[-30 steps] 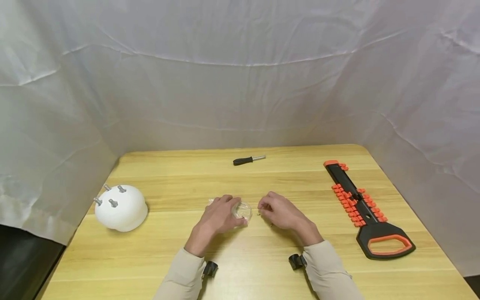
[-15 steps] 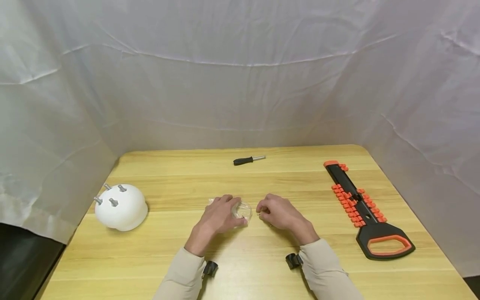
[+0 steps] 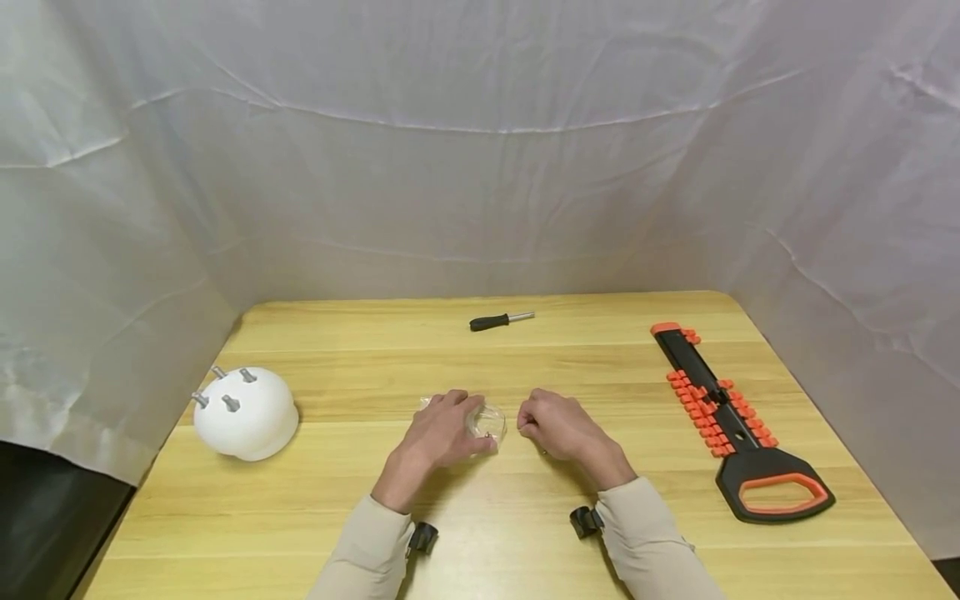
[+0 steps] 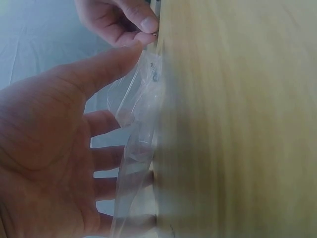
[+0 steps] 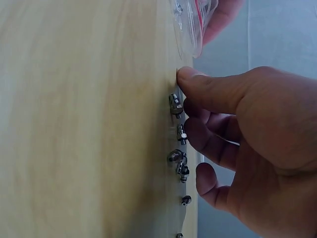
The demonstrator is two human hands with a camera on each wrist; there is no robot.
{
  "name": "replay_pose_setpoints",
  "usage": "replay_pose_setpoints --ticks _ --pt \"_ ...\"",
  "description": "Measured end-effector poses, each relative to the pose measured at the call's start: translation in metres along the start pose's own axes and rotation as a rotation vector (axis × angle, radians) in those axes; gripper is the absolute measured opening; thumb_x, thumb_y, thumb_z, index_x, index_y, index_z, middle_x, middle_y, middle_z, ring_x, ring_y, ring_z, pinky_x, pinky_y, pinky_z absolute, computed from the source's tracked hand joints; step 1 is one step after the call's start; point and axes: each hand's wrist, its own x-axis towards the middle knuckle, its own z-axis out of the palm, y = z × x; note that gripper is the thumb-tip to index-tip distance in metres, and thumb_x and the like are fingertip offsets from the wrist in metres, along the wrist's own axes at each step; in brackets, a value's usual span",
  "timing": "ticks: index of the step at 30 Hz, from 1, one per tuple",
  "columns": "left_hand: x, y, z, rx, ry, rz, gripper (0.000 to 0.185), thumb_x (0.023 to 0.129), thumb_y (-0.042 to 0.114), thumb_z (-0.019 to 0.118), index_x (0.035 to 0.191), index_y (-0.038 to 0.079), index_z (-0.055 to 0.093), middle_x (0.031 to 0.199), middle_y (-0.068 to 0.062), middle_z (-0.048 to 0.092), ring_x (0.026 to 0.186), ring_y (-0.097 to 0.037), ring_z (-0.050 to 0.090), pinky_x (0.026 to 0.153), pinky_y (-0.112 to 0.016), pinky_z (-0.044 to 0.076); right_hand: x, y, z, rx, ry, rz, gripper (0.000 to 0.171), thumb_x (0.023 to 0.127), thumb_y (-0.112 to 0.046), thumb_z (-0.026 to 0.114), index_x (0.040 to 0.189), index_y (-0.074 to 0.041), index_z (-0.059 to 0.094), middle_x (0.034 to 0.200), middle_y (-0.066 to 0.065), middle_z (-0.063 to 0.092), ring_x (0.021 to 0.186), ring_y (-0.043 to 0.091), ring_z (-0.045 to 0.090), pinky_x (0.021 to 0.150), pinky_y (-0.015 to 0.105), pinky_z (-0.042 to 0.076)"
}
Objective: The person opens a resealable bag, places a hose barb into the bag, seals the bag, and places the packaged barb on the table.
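My left hand (image 3: 444, 431) holds a clear plastic zip bag (image 3: 489, 419) on the table, its thumb at the bag's edge and the other fingers spread along it. Small metal pieces (image 4: 154, 74) show inside the bag in the left wrist view. Just right of the bag, my right hand (image 3: 561, 427) pinches a tiny metal fitting (image 4: 155, 34) between thumb and forefinger, mostly hidden by the fingertips. Under that hand, several small hex-bodied metal fittings (image 5: 182, 134) lie in a row on the table, seen in the right wrist view.
A black-handled screwdriver (image 3: 490, 322) lies toward the back of the table. At the left sits a white rounded object (image 3: 251, 421) with several grey pegs on top. A black holder (image 3: 757, 458) with orange clips and a handle lies at the right.
My right hand has closed its fingertips on a small fitting beside the bag, after shifting slightly. The left hand and bag have stayed in place.
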Motion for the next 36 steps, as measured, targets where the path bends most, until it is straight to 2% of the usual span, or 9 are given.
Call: replay_pose_setpoints --ticks 5,17,27,34,36 --pt "0.0 0.0 -0.001 0.003 -0.004 0.005 0.072 0.082 0.051 0.071 0.142 0.018 0.049 0.144 -0.012 0.048 0.128 -0.038 0.047 0.098 -0.058 0.045 0.0 -0.002 -0.001 0.0 0.016 -0.006 0.009 0.094 -0.019 0.063 0.085 -0.021 0.065 0.086 -0.009 0.053 0.078 0.008 0.05 0.081 0.039 0.048" --pt "0.0 0.001 -0.001 0.009 -0.002 -0.001 0.073 0.082 0.053 0.071 0.142 0.018 0.049 0.144 -0.011 0.049 0.127 -0.037 0.048 0.098 -0.055 0.046 0.008 -0.012 0.005 0.0 0.096 -0.074 0.007 0.095 -0.025 0.061 0.094 -0.021 0.066 0.095 -0.009 0.056 0.087 0.009 0.055 0.086 0.041 0.049" --pt "0.0 0.002 -0.003 0.038 -0.002 0.002 0.073 0.082 0.054 0.07 0.141 0.017 0.049 0.144 -0.011 0.049 0.127 -0.037 0.048 0.095 -0.055 0.048 0.013 -0.029 0.004 0.052 0.058 -0.096 0.008 0.095 -0.024 0.06 0.095 -0.02 0.067 0.099 -0.008 0.056 0.09 0.01 0.055 0.092 0.045 0.046" --pt "-0.001 0.002 -0.004 0.044 -0.009 0.001 0.073 0.082 0.055 0.069 0.142 0.018 0.049 0.144 -0.012 0.048 0.127 -0.038 0.048 0.095 -0.057 0.048 0.018 -0.033 0.01 0.007 0.003 -0.093 0.01 0.096 -0.026 0.059 0.09 -0.024 0.066 0.091 -0.011 0.051 0.079 0.007 0.049 0.086 0.043 0.046" --pt "-0.001 0.002 -0.004 0.052 -0.013 -0.001 0.072 0.082 0.056 0.068 0.142 0.019 0.049 0.144 -0.011 0.048 0.128 -0.038 0.047 0.096 -0.058 0.047 0.018 -0.035 0.011 -0.001 -0.008 -0.096 0.01 0.096 -0.025 0.059 0.09 -0.024 0.067 0.089 -0.011 0.05 0.076 0.007 0.048 0.082 0.039 0.046"
